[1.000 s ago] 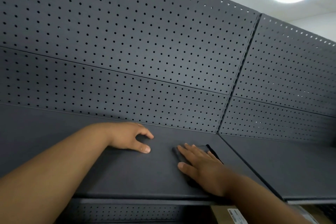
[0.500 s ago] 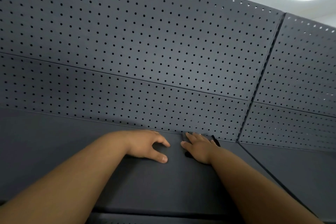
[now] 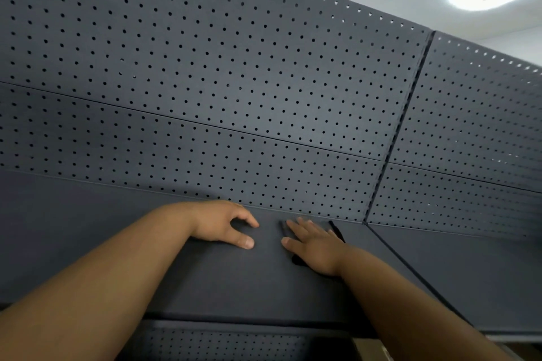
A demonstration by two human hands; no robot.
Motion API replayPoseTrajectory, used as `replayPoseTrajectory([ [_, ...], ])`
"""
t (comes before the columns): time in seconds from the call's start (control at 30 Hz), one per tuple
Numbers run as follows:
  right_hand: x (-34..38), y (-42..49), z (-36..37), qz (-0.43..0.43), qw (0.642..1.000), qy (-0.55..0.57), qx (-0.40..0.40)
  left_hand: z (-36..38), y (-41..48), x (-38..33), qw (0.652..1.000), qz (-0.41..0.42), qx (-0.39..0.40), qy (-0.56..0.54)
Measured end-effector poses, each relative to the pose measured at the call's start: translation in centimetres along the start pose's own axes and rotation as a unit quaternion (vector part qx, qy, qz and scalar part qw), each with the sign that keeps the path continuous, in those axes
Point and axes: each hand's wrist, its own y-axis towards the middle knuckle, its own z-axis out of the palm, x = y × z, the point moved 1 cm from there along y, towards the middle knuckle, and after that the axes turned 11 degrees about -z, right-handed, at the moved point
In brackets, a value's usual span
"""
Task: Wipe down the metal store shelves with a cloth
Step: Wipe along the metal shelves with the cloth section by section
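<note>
Wiping is under way at the back of the dark grey metal shelf. The right hand presses one dark cloth flat there, fingers straight. The left hand rests beside it, fingers loosely curled and holding nothing. The next move probably calls for a steady sideways stroke. Two hands, one cloth, and two shelves counting the adjoining shelf.

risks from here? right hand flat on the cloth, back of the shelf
1. The right hand only presses the dark cloth flat, with no grip; the cloth may bunch or slip out on a stroke.
2. Its fingertips sit close to the perforated back panel and could jam into it.
3. The cloth's edge lies near the gap to the next shelf and might snag there.
</note>
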Motion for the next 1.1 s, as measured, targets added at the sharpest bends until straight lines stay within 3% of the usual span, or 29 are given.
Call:
replayPoseTrajectory([
  [0.27, 2.1, -8.4, 0.8, -0.056, 0.998, 0.01, -0.007, 0.3, -0.5, -0.2, 1.0, -0.007, -0.003, -0.002],
  [0.5, 2.8, -9.4, 0.8, -0.049, 0.999, 0.003, -0.007, 0.4, -0.3, -0.2, 1.0, -0.007, -0.009, 0.003],
  [1.1, 1.4, 6.4, -0.7, 0.062, 0.998, 0.007, -0.012, 0.3, 0.1, -0.2, 0.999, 0.008, -0.02, 0.037],
])
